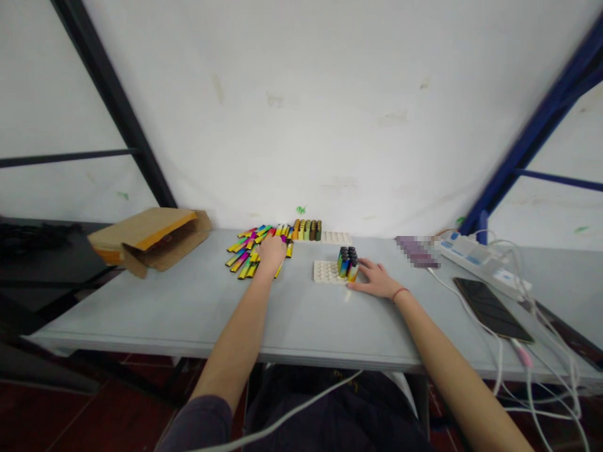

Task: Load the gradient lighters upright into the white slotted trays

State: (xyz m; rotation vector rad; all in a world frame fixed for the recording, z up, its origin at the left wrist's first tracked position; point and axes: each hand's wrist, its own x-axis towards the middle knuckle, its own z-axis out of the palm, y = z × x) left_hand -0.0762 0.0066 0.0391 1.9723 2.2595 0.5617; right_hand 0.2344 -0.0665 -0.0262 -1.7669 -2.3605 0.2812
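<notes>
My left hand (272, 254) reaches into a spread of shiny metallic lighters (241, 258) in gold, pink, blue and green. Its fingers look curled down, mostly hidden behind the back of the hand, and what they grip cannot be made out. My right hand (377, 279), with a red string on its wrist, lies beside a white tray with holes (325, 272). Its fingers are spread, the thumb at the tray's front right corner and the other fingers behind. Several black-topped lighters (344, 263) stand upright in the tray's right part; the holes on the left show bare.
Against the wall, a second white tray (336, 238) sits beside rows of upright orange, yellow-green and brown pieces (308, 230). An open cardboard box (151, 235) lies at the left. A power strip (485, 263), a phone (492, 307) and loose white cables (532, 314) occupy the right.
</notes>
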